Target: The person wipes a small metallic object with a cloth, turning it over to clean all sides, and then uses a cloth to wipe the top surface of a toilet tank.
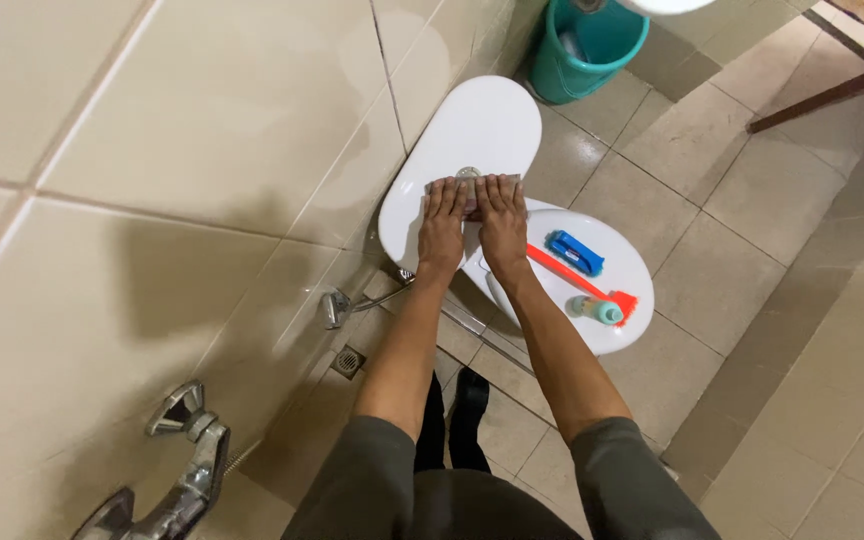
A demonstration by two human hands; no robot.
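A beige tiled wall [152,150] filled the left of the view and a tiled floor [752,300] the right, with a white toilet between them. Its tank lid [482,125] lay against the wall, and the closed seat lid [642,275] sat to the right of it. On the tank lid, just near of the round flush button [468,172], lay a grey cloth [472,195], and both hands were pressed flat on it side by side, fingers straight and pointing away: the left hand [441,222] toward the wall, the right hand [503,220] beside it. Both arms were stretched out nearly straight from the grey sleeves. Judging by this, wiping of the tank lid was under way; the far part of the lid looked shiny, but whether it had been wiped could not be told, and the seat lid carried things and looked untouched. Those things were a blue brush [575,252], an orange-handled brush [582,282] and a small teal bottle [597,310]. A teal bucket [592,60] stood far off on the floor.
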